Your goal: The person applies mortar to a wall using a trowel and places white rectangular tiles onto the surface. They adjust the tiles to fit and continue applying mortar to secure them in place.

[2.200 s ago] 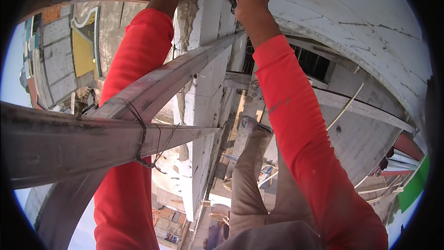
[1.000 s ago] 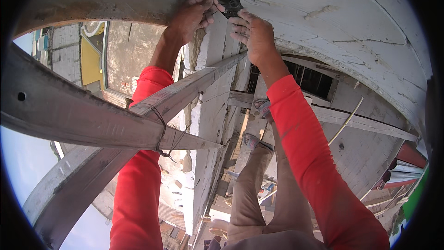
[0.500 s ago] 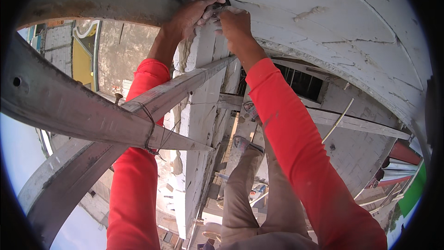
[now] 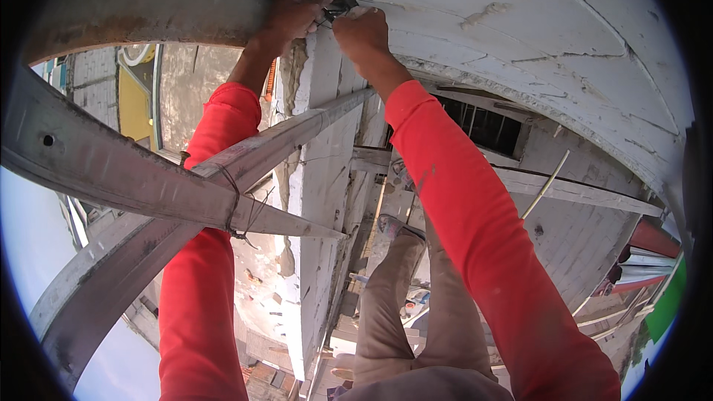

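The left hand (image 4: 298,13) and right hand (image 4: 361,30) were curled close together; grip closure could not be determined. The dark metalwork (image 4: 344,0) lay between and just beyond them, beside the white wall (image 4: 535,30); its long axis was obscured, neither hand clearly nearer.

Outdoor building site in bright daylight, seen from above, edges curved by the lens. Across the upper right of the frame, a broad off-white wall (image 4: 549,44), cracked and patched with rough mortar. Beneath it, right of centre, a dark barred window (image 4: 484,128) above a pale grey block surface (image 4: 575,234). Down the middle, a white pillar (image 4: 323,156), chipped along its left edge. At the upper left, a weathered tan surface (image 4: 194,96) beside a yellow panel (image 4: 134,108). At the lower left, pale blue sky (image 4: 30,223).
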Demonstrator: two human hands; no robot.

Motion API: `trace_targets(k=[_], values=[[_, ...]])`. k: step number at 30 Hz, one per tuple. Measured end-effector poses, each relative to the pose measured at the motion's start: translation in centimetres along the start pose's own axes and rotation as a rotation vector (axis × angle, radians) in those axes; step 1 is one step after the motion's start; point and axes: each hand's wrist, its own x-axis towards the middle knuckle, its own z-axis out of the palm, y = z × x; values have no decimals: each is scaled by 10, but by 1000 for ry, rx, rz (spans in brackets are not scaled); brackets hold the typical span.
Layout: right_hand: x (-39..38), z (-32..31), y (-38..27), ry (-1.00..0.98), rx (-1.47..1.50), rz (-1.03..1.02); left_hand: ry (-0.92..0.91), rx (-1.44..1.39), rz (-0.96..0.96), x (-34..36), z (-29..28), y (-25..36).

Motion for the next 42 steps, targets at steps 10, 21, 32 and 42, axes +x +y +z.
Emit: trace_targets(k=[10,21,32,42], values=[[-2,1,-5,-21,-20,16,224,740,-88,-9,1,7],[-11,-35,12,-102,923,320,-201,-7,-288,-105,10,-6],[14,-71,17,47,-542,-405,296,-36,-180,-124,-63,-72],[10,-75,19,50,-495,-327,389,279,198,-92,-38,-85]])
